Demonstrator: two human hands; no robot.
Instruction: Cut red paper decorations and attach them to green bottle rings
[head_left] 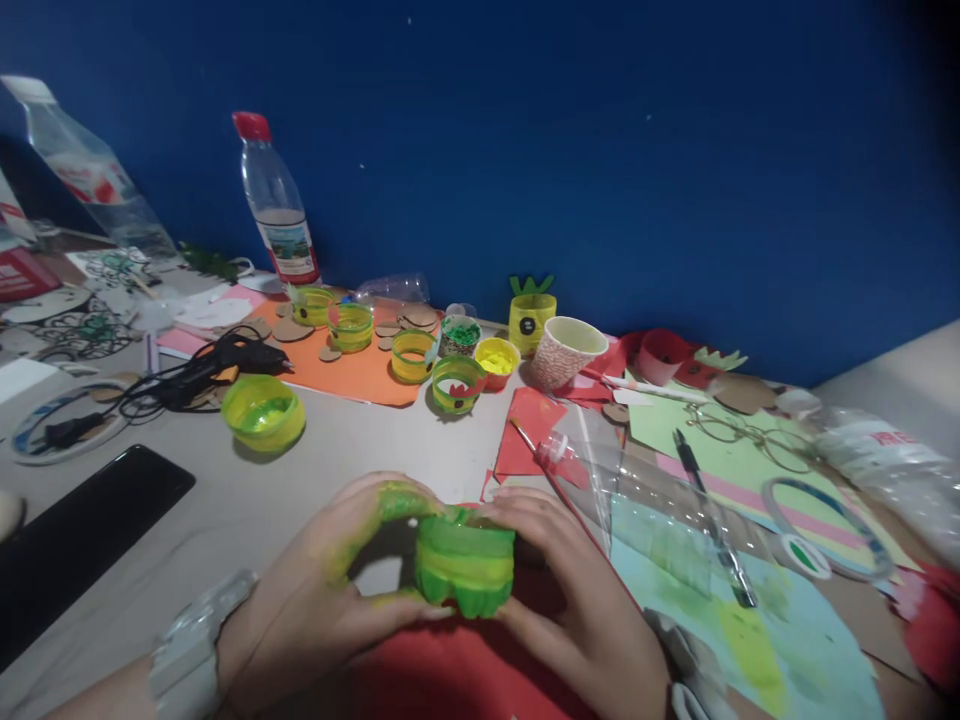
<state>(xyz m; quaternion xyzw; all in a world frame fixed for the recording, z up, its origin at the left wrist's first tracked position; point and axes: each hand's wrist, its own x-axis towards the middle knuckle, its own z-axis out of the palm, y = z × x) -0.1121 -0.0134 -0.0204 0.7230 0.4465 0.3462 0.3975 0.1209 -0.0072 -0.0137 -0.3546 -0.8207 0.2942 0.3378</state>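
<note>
We held the green bottle-bottom cup (465, 565) between both hands, low and near the front edge of the surface (300, 490), just above a red sheet (450, 670). Our left hand (337, 580) closed on it from the left, the paint-smeared thumb arched over the top rim and the fingers curled under its base. Our right hand (570, 590) clamped on it from the right, fingers wrapped over the far side. Both hands were shut on the one piece, so neither was nearer — the cup sat squarely between them.

The cup lay tipped on its side, its axis running roughly left to right; which end was the open mouth we could not tell. Yellow and green bands of paint ringed its wall.

To the right, close beside our right hand, a clear plastic bottle (637, 490) lay on its side, neck pointing up and left toward a thin brush (525, 437). A black pen (690, 460) and a pair of glasses (742, 430) rested on the pale green paper (675, 420) beyond it.

Further back — well apart from the hands — stood a green painted bowl (264, 411), a row of small painted rings (457, 383) on an orange sheet (360, 380), a patterned paper cup (566, 350), and an upright bottle with a red cap (276, 200) against the blue wall (600, 150). A black glue gun (232, 358) and a dark phone (82, 530) lay to the left.
</note>
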